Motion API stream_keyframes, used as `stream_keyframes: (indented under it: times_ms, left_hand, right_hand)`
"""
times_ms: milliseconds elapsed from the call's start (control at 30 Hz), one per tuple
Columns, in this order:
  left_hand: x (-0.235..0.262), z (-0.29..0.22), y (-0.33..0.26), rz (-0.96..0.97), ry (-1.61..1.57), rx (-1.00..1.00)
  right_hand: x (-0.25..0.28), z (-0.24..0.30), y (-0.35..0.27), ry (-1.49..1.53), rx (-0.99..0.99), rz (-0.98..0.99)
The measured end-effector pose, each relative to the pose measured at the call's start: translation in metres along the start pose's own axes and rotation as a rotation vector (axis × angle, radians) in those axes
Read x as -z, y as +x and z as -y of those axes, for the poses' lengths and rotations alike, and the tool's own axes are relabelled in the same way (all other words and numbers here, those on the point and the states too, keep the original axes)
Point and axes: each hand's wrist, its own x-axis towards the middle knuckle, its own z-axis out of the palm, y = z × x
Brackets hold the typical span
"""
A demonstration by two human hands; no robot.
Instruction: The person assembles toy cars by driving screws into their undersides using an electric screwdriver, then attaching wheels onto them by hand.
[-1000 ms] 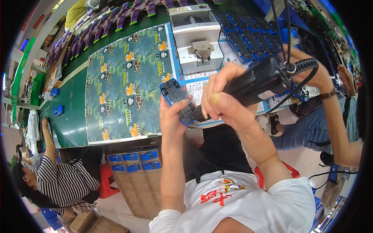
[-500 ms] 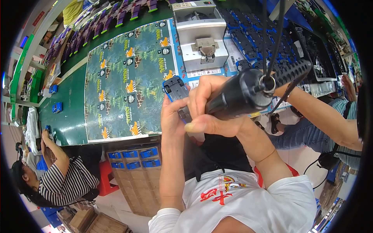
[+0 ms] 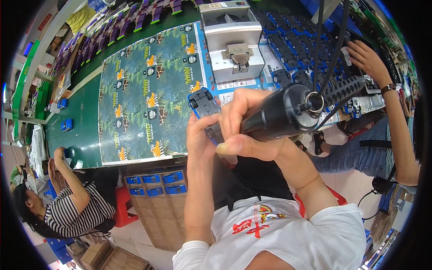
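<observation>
The left hand [image 3: 200, 135] grips a blue toy car chassis [image 3: 206, 112], underside up, raised above the green workbench [image 3: 83, 121]. The right hand [image 3: 245, 130] is clenched around a black electric screwdriver [image 3: 288, 112]. Since a second ago, the screwdriver has tilted nearer level and closer to the chassis; its bit is hidden, probably seated on a screw.

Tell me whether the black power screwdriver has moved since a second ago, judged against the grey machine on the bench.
Cannot tell. The black power screwdriver sits clamped in the right hand just below the grey machine throughout; the head camera itself shifts, so small changes prove nothing.
</observation>
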Motion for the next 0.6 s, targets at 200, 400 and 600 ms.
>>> stream_keyframes:
  times_ms: [200, 400, 600]
  left_hand:
    - [-0.007, 0.0, -0.004, -0.024, -0.077, 0.063]
    - [-0.03, -0.012, -0.007, 0.056, 0.132, -0.026]
    - [-0.042, -0.066, 0.031, 0.44, 1.892, -0.853]
  right_hand:
    - [0.003, 0.005, -0.003, 0.03, 0.022, 0.052]
    - [0.011, 0.031, -0.013, -0.045, 0.079, 0.167]
    - [0.03, 0.058, -0.031, 0.2, 0.165, -0.021]
